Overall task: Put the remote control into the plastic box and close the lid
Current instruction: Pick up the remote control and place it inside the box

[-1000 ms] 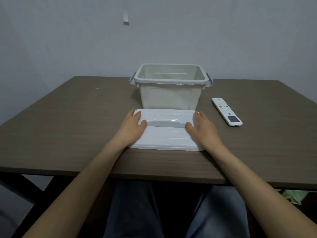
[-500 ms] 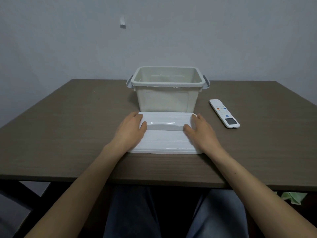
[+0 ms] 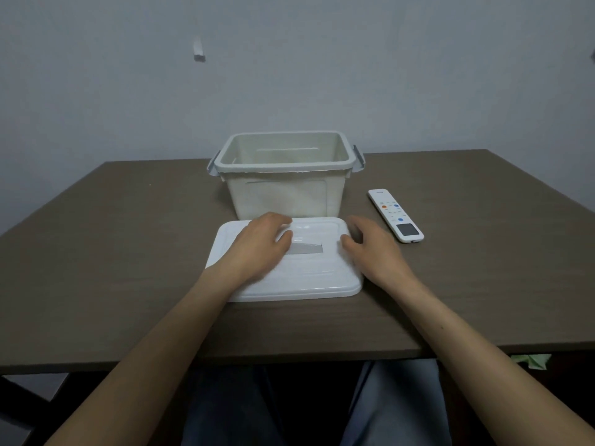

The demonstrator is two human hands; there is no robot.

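A white remote control (image 3: pixel 395 216) lies flat and face up on the brown counter (image 3: pixel 128 239), its coloured buttons toward the far end and a small dark screen toward the near end. It sits to the right of the plastic box (image 3: pixel 285 175), apart from it, and nothing touches it. The nearest fingers (image 3: pixel 359 222) belong to the right hand (image 3: pixel 375 249), which rests palm down just to the left of the remote with a strip of bare counter between them. That hand is loosely spread and holds nothing; its thumb and inner fingers lie against the right edge of the white lid (image 3: pixel 309 272). The lid lies flat on the counter directly in front of the box, its far edge close to the box's front wall. The left hand (image 3: pixel 259 244) lies open and palm down on top of the lid's left half, fingers lightly curled over the raised centre, pressing rather than gripping. The box stands upright and open behind the lid, pale and translucent, with grey latches hanging at both ends; from this view no contents can be seen inside. Both bare forearms reach in from the near edge of the counter, above dark trousers (image 3: pixel 396 407). A plain grey wall (image 3: pixel 354 66) rises behind.
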